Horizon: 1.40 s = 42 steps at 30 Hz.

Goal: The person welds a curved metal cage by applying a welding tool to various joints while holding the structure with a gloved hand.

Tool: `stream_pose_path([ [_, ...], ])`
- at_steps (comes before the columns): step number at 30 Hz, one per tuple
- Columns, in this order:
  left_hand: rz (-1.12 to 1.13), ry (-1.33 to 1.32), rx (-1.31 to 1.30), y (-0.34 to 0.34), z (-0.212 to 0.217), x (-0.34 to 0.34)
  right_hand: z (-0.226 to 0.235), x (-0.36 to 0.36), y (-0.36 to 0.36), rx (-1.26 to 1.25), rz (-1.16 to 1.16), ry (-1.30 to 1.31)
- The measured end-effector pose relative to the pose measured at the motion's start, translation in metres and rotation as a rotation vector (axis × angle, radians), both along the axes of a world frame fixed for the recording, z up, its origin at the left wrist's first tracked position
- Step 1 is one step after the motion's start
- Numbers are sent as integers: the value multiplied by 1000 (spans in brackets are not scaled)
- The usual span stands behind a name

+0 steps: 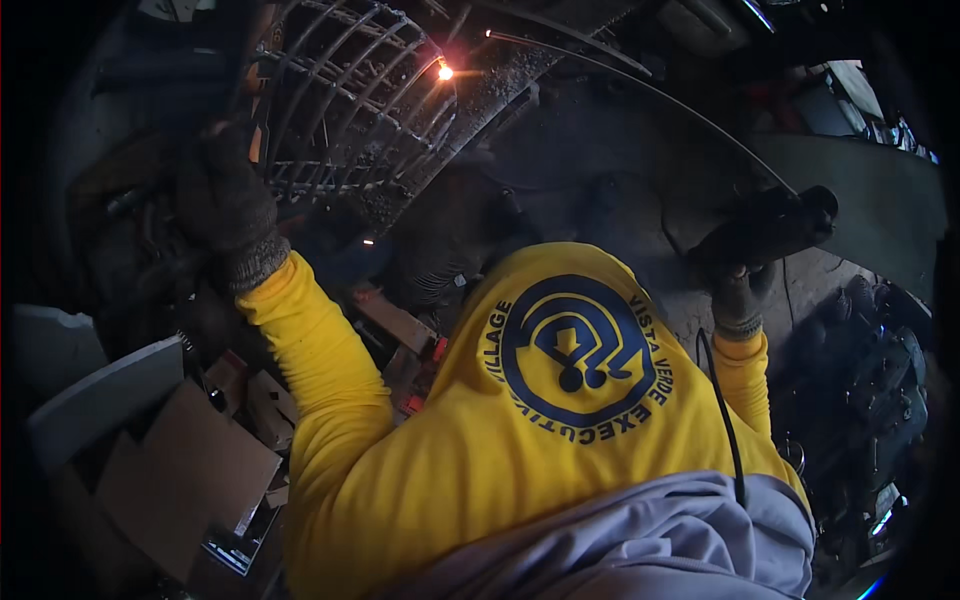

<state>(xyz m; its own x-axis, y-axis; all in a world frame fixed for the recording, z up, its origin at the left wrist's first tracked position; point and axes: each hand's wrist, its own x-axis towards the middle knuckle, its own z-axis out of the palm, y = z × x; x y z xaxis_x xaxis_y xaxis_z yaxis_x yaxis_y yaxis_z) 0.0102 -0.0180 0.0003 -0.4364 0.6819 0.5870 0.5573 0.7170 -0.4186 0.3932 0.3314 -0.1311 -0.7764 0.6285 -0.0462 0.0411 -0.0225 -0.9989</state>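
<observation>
My right hand (736, 298), in a dark knitted glove, is closed on a black electrode holder (762, 232). From the holder a long thin welding rod (655, 83) reaches up and left, its tip glowing apart from the metalwork. A welded frame of curved metal bars (340, 186) lies at the upper left. One spot (446, 72) on its right side glows bright orange. My gloved left hand (228, 200) is just left of the frame; its fingers are lost in shadow, so I cannot tell whether they grip anything.
Cardboard (185, 470) and a curved pale panel (110, 385) lie at the lower left. A black cable (725, 410) loops beside my right arm. Dark lumpy items (850, 400) are piled at the right, below a grey-green panel (870, 190). A small glowing bit (369, 242) lies below the frame.
</observation>
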Motion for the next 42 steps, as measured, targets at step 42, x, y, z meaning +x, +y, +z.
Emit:
stream_pose_path([
  [42,7,-439,542,-41,-30,-26,37,-42,-36,-210,101,29],
])
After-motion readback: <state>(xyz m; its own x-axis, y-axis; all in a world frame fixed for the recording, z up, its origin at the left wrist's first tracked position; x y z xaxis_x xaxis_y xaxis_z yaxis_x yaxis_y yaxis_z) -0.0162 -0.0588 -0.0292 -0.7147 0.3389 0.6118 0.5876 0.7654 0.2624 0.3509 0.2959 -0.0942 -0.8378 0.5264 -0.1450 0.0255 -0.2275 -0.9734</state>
